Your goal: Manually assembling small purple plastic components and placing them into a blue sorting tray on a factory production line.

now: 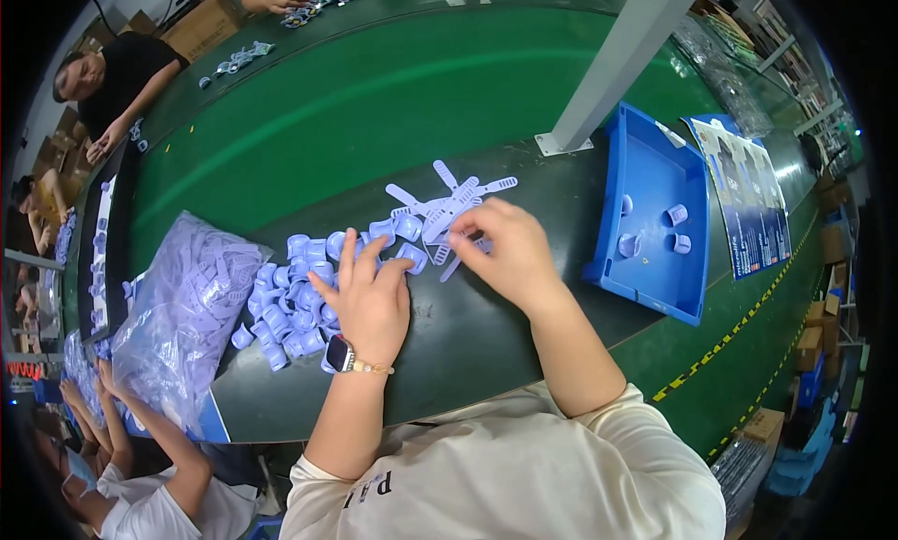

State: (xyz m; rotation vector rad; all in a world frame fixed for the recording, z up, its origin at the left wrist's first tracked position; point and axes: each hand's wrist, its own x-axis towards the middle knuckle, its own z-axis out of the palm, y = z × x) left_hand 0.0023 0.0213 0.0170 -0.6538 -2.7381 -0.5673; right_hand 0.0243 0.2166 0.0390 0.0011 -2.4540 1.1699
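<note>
My left hand (pixel 367 297) is spread over the right side of a heap of small light-purple curved plastic pieces (pixel 292 297), its fingertips among them. It grips none that I can see. A short way to the right, my right hand (pixel 505 250) has thumb and forefinger drawn together on a light-purple slotted strap (pixel 454 208). That strap lies on top of a small fanned pile of similar straps (pixel 502 184). The fingers hide part of the pile.
Left of the heap lies a clear plastic bag (pixel 192 306) full of purple straps. On the right, a blue tray (pixel 697 292) holds several purple pieces, beside a printed sheet (pixel 748 198) and a grey post (pixel 617 58). A green conveyor belt (pixel 374 81) runs behind; co-workers sit at left.
</note>
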